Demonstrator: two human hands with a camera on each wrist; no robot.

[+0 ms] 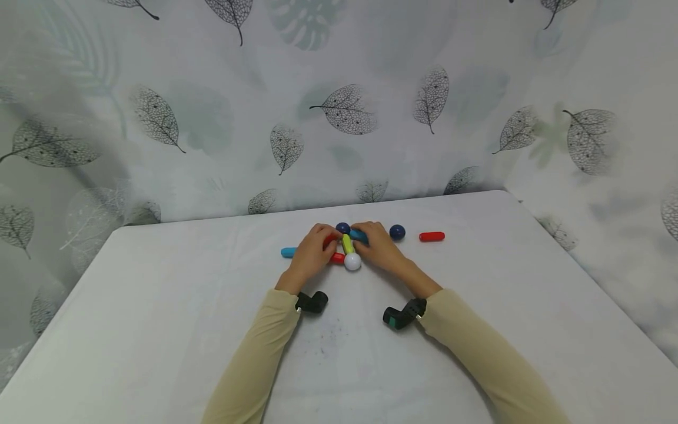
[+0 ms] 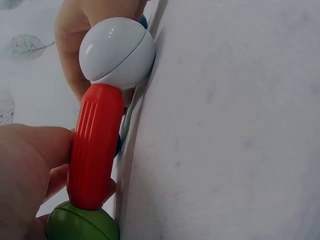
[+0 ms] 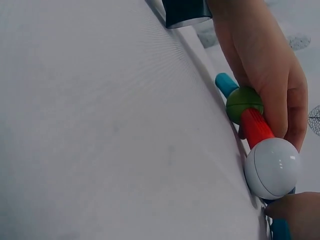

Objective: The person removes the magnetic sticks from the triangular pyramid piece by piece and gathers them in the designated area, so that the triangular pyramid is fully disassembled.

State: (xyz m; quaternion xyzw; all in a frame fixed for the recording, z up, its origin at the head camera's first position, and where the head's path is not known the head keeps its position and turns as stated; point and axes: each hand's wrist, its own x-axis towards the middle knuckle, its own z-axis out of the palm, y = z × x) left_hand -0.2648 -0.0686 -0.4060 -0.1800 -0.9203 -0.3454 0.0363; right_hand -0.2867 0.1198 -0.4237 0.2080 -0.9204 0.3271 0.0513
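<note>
Head view, near to far: sleeves [image 1: 254, 353] over a white table [image 1: 339, 388], then a white ball [image 1: 352, 261] joined to a red rod [image 1: 337, 258] that ends at a green ball [image 2: 82, 224]; a yellow rod [image 1: 347, 244] stretches away behind. The left hand [image 1: 312, 252] seems to pinch a second red rod [image 1: 329, 239]; the right hand [image 1: 380, 246] pinches a blue rod [image 1: 359, 236] beside a navy ball [image 1: 343, 228]. Joining rods to balls looks to be in hand; the next move probably calls for aligning blue rod with navy ball and pressing. A spare ball [image 1: 397, 232] and spare rod [image 1: 431, 236] lie rightward. No container shows. Beyond hangs a leaf-print backdrop [image 1: 339, 159].
</note>
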